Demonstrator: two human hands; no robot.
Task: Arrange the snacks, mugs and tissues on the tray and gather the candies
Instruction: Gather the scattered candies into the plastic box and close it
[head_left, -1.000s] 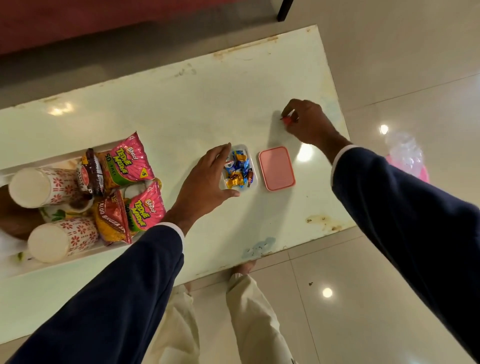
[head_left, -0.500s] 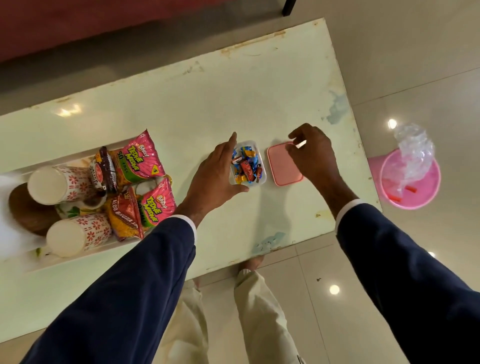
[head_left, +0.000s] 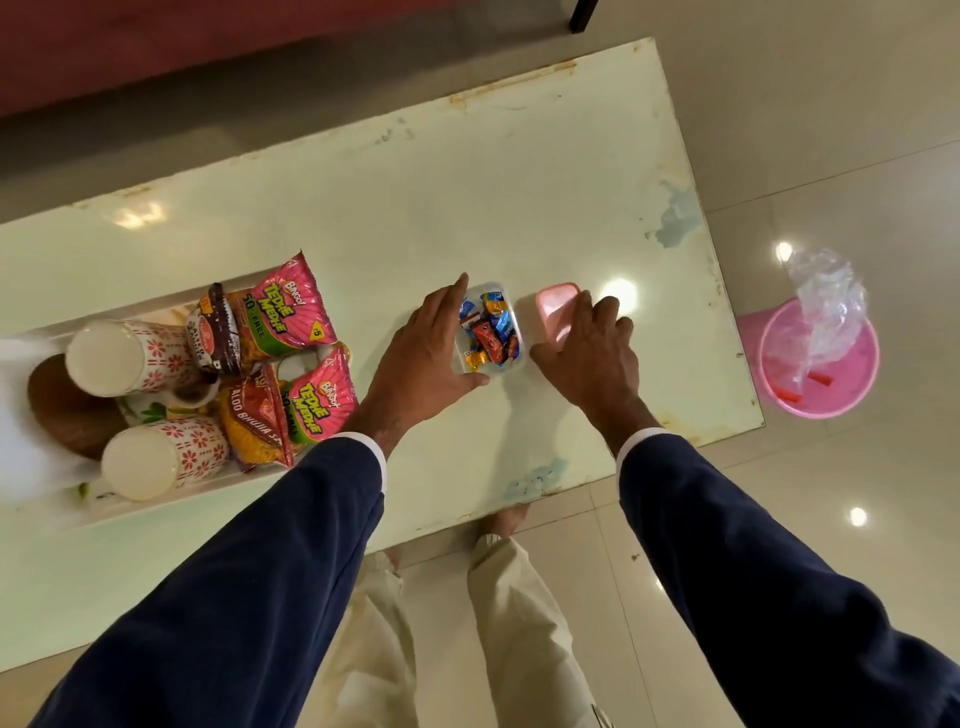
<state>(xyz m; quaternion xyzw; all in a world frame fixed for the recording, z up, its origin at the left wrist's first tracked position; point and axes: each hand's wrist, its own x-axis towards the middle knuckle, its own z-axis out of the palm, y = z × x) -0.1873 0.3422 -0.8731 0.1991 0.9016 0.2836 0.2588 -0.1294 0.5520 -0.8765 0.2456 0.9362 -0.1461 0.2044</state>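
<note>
Pale green table (head_left: 363, 218), glossy top, chipped paint along edges. Floor (head_left: 831, 545) glossy beige tile, ceiling-light glare spots. Pink bin (head_left: 852, 384) on floor beside table end, crumpled clear plastic inside. Dark red furniture (head_left: 208, 41) along far side.
</note>
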